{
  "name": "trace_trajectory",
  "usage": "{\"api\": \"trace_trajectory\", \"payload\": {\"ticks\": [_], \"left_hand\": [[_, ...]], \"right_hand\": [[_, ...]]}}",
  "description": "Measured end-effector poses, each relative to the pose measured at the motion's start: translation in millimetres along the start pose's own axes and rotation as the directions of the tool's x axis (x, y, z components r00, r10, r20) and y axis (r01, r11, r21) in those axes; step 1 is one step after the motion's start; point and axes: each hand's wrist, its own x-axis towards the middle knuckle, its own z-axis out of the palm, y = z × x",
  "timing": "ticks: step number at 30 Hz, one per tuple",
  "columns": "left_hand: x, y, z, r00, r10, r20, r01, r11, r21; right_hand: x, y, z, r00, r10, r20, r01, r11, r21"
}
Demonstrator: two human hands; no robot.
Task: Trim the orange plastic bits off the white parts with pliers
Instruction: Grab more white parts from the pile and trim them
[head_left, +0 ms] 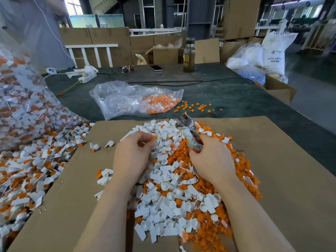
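My right hand [212,160] grips the handles of the pliers [189,131], whose metal jaws point up and away over the pile. My left hand [132,153] has its fingers curled, pinching a small part with an orange bit [154,138] at the fingertips. Both hands hover over a heap of white parts [169,197] mixed with cut orange bits [205,220] on a sheet of brown cardboard [281,170]. A large mass of untrimmed white-and-orange parts [31,160] spills from a clear bag at the left.
A clear plastic bag [134,99] with orange pieces lies beyond the cardboard, loose orange bits [196,107] beside it. Further back on the dark table stand a bottle [189,57], a phone [156,68], sunglasses [128,69] and a power strip [87,75]. Cardboard boxes and sacks stand at the right.
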Motion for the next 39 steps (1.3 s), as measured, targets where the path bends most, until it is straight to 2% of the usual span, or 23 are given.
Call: {"api": "trace_trajectory", "payload": {"ticks": [2, 7, 14, 18, 20, 22, 24, 27, 33, 35, 39], "left_hand": [[-5.3, 9.1, 3.8, 0.991, 0.117, 0.067, -0.114, 0.992, -0.050], [-8.0, 13.0, 10.1, 0.944, 0.309, 0.117, -0.312, 0.950, 0.004], [-9.2, 13.6, 9.8, 0.920, 0.380, 0.099, -0.377, 0.925, -0.051], [-8.9, 14.8, 12.3, 0.950, 0.306, 0.066, -0.301, 0.950, -0.077], [-6.5, 12.0, 14.6, 0.972, 0.228, 0.065, -0.232, 0.970, 0.074], [-5.8, 6.9, 16.5, 0.977, 0.171, 0.124, -0.199, 0.944, 0.263], [-6.3, 3.7, 18.3, 0.971, 0.114, 0.209, -0.180, 0.926, 0.332], [-7.6, 5.7, 20.2, 0.962, 0.097, 0.256, -0.177, 0.933, 0.314], [-9.6, 9.4, 20.6, 0.953, 0.174, 0.248, -0.240, 0.933, 0.268], [-9.6, 10.4, 21.5, 0.963, 0.178, 0.201, -0.224, 0.946, 0.235], [-10.8, 18.3, 19.1, 0.995, 0.084, 0.060, -0.081, 0.995, -0.055]], "right_hand": [[-0.1, -1.7, -1.4, 0.999, -0.034, -0.008, 0.035, 0.996, 0.079], [-2.9, -6.4, -3.4, 0.996, -0.090, -0.027, 0.093, 0.976, 0.197], [-3.1, -7.5, -0.7, 0.994, -0.105, -0.011, 0.105, 0.959, 0.262], [-3.1, -8.5, -0.3, 0.997, -0.071, -0.038, 0.078, 0.963, 0.258], [-2.9, -8.6, -1.0, 0.997, -0.053, -0.050, 0.063, 0.968, 0.242], [-2.6, -7.7, -1.5, 0.998, -0.031, -0.059, 0.044, 0.969, 0.242], [-2.1, -6.7, -1.5, 0.998, -0.009, -0.069, 0.026, 0.966, 0.258], [-1.8, -7.1, -1.8, 0.997, 0.000, -0.082, 0.023, 0.962, 0.273], [-3.7, -7.0, -3.1, 0.993, 0.003, -0.117, 0.032, 0.954, 0.299], [-3.4, -6.3, -3.6, 0.993, 0.002, -0.120, 0.035, 0.949, 0.313], [-3.2, -7.5, -3.6, 0.994, -0.012, -0.113, 0.048, 0.946, 0.322]]}}
